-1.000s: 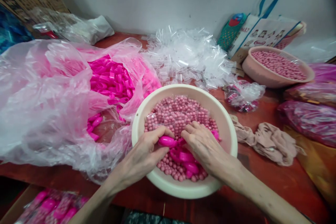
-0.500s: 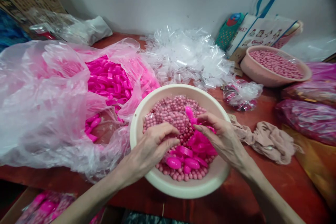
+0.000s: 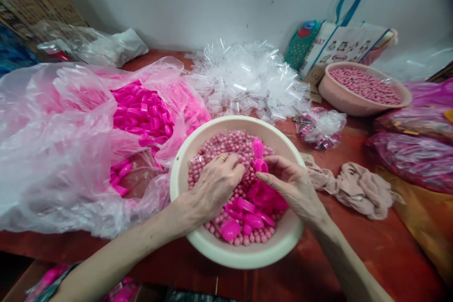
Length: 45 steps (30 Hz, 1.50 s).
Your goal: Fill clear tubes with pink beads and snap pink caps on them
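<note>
The right hand (image 3: 293, 184) is pinching a small bright-pink hinged plastic capsule (image 3: 259, 155) over the cream round plastic basin (image 3: 244, 257) at the table's front edge; the left hand (image 3: 215, 184) is cupping, fingers together, small pink beads (image 3: 226, 146); the capsule looks light, stiff and slippery, best gripped by its shell rim.

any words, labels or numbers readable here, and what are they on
Tote bag by the wall: printed letters and a small red logo, too blurred to read.
Cardboard box at top left: dark print, too blurred to read.
Green mesh pouch: round emblem, no legible text.
Nothing readable on the cream basin, the pink beads or the plastic bags.
</note>
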{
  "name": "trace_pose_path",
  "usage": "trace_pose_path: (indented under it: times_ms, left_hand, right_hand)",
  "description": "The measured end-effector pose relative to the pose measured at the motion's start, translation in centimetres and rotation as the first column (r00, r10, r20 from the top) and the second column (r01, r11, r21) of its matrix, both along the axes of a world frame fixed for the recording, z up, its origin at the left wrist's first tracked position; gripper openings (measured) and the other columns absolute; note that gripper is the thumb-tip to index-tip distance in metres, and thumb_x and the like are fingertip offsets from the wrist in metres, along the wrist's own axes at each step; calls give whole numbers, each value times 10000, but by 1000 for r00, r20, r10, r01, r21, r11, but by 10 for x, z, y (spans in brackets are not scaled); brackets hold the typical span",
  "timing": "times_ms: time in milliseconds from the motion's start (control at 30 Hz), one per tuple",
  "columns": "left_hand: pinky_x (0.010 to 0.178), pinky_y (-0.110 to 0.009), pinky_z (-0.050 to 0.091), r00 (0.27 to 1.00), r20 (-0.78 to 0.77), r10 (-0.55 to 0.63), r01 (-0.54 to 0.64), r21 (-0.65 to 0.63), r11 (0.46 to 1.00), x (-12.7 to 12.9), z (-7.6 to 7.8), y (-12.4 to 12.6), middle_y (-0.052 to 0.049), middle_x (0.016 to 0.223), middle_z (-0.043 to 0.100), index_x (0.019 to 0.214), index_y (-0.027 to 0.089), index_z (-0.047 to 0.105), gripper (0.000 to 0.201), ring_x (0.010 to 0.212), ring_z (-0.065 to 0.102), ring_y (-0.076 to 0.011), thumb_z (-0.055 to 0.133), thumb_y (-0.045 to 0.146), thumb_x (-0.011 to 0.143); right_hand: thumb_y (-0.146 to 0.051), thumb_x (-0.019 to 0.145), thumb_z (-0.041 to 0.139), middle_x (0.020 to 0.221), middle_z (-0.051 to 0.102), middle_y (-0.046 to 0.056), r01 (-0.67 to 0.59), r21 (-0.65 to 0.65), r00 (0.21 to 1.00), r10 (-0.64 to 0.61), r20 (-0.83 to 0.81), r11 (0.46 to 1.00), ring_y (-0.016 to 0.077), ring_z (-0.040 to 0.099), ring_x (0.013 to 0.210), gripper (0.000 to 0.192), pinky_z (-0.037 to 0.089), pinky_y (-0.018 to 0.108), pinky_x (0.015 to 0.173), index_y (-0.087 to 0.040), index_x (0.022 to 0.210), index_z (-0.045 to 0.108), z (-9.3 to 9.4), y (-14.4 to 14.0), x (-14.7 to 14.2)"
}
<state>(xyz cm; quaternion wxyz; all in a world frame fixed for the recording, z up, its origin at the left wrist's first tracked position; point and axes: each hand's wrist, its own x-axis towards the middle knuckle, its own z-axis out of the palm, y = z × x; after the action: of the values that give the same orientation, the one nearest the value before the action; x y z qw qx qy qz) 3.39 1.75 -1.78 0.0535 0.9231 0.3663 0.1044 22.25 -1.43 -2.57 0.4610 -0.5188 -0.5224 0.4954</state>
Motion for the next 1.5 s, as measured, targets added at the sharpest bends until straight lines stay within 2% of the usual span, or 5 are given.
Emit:
trace_pose_path:
  times_ms: [500, 667, 900, 1300, 1500]
  left_hand:
    - [814, -252, 488, 637, 690, 345, 92, -513, 854, 6, 20, -13, -56, 1096, 569, 1248, 219, 423, 430, 964, 589, -156, 518, 128, 839]
    - [782, -250, 480, 696, 652, 300, 27, -442, 897, 5, 16, -16, -28, 942, 602, 1263, 204, 407, 494, 873, 600, -147, 520, 71, 800]
    - [873, -270, 466, 650, 668, 364, 73, -531, 844, 4, 17, -13, -54, 1110, 618, 1232, 192, 441, 523, 994, 597, -170, 579, 66, 743]
    - [777, -272, 514, 431, 521, 737, 423, -838, 346, 1, 27, -11, -48, 896, 655, 933, 106, 617, 230, 825, 623, -147, 674, 111, 710]
    - [788, -268, 505, 443, 547, 710, 529, -799, 286, -1, 27, -14, -24, 888, 622, 990, 145, 563, 198, 852, 605, -134, 615, 152, 799]
  right_hand:
    - [-249, 695, 740, 790, 692, -9, 103, -15, 977, -104, -187, 995, 139, 654, 710, 188, 577, 260, 653, -206, 866, 675, 18, -8, -14]
    - [-225, 732, 710, 911, 698, 19, 257, 171, 966, -260, -4, 951, 176, 653, 817, 253, 556, 335, 776, -226, 983, 678, 14, -8, -16]
    - [-47, 815, 551, 1036, 651, 49, -40, 507, 889, -201, 412, 861, 169, 612, 952, 385, 506, 308, 843, -250, 1131, 632, 28, -13, -16]
    - [-229, 835, 602, 990, 693, 33, 4, 98, 995, -13, 94, 995, 160, 665, 861, 245, 555, 268, 761, -220, 1079, 618, 30, -15, -10]
    - [-157, 713, 724, 856, 705, -20, 120, 120, 992, -115, -49, 986, 118, 664, 754, 225, 558, 182, 663, -230, 923, 686, 32, -10, -14]
